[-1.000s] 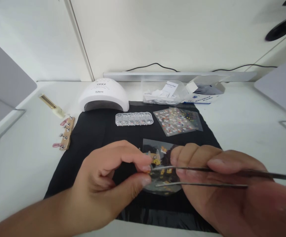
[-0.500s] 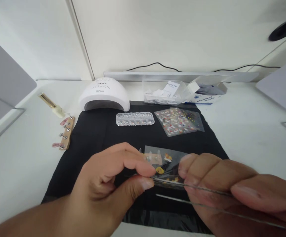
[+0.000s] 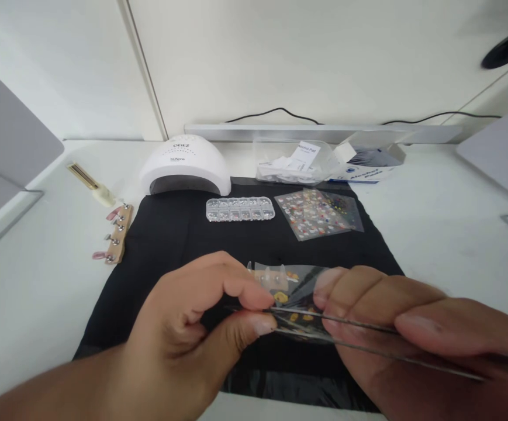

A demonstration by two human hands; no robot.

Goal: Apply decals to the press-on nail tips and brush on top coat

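My left hand (image 3: 201,327) pinches the near left edge of a clear sticker sheet (image 3: 306,286) between thumb and forefinger. Yellow and orange stickers show on its surface. Around the sheet's right part, the fingers of my right hand (image 3: 389,316) are closed. Two thin grey edges run from the left fingertips toward the right palm, slightly apart; part of that palm looks darker, as if seen through the film. Behind the sheet, a tan holder (image 3: 271,279) with clear nail tips is partly hidden by my left fingers.
A black cloth (image 3: 170,245) covers the middle table. On it lie a rhinestone case (image 3: 240,209) and sticker sheets (image 3: 310,216). Behind are a white nail lamp (image 3: 186,166), a clear tub (image 3: 289,166) and an alcohol pad box (image 3: 367,166). A nail stand (image 3: 120,234) and brush (image 3: 91,184) lie left.
The sheet has tilted, and its two near edges are closer together at the left end. My right hand has shifted slightly left; my left pinch stays nearly in place.
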